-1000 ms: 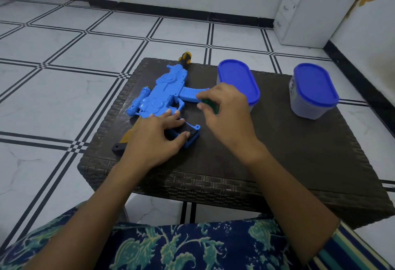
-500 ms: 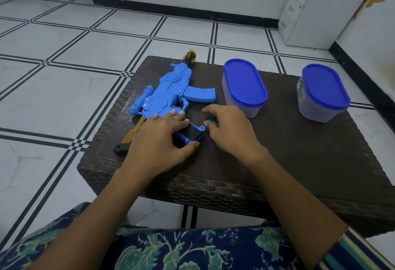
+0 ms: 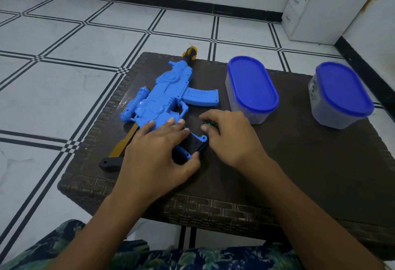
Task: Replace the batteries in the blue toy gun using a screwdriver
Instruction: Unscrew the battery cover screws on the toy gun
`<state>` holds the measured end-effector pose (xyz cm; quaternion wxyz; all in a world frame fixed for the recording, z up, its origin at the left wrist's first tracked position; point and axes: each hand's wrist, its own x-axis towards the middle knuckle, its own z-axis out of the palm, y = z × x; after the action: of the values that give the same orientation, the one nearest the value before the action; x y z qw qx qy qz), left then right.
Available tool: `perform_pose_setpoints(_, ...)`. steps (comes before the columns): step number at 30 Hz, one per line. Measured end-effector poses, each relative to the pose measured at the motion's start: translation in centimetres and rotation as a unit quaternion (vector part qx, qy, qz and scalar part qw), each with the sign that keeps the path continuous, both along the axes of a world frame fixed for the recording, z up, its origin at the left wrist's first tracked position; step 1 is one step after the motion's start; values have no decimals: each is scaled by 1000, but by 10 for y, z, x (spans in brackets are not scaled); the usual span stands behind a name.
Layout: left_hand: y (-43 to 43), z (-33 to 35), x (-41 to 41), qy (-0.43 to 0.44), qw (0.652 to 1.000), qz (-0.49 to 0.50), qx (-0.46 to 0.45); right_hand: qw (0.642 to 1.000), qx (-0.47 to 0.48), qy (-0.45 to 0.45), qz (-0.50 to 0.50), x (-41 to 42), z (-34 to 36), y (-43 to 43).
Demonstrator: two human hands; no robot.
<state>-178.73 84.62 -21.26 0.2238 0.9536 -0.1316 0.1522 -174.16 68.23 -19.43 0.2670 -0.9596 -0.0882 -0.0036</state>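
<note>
The blue toy gun lies flat on the left part of the dark woven table, muzzle pointing away, its grip turned toward the person and dark and open at the end. The left hand clasps that grip, fingers laid over the gun's body and thumb hooked under it, while the right hand pinches a small green object in curled fingers just beside the grip's open end. Two blue-lidded containers stand to the right
</note>
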Motion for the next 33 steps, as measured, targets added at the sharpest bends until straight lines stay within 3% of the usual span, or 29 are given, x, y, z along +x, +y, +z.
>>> perform_pose_setpoints(8, -3, -1, -1, -23, 999, -2, 26, 999, 26, 8, 23, 1, -2, 4)
perform_pose_setpoints(14, -3, -2, -1, -22, 999, -1, 33, 988, 122, -95, 14, 1, 0, 3)
perform_pose_setpoints(20, -5, -2, -1, -13, 999, 2, 31, 949, 238, -209, 0, 1, 1, 6)
perform_pose_setpoints(25, -4, -2, -1, -6, 1000, 12, -9, 874, 444, -196, 3, -5, 20, 7)
perform_pose_setpoints(29, -2, -2, 0, -1, 1000, 9, -14, 826, 530, -193, 1, -9, 31, 7)
perform_pose_setpoints(33, -2, -2, 0, 2, 1000, 7, -14, 809, 560, -177, 4, -11, 31, 10)
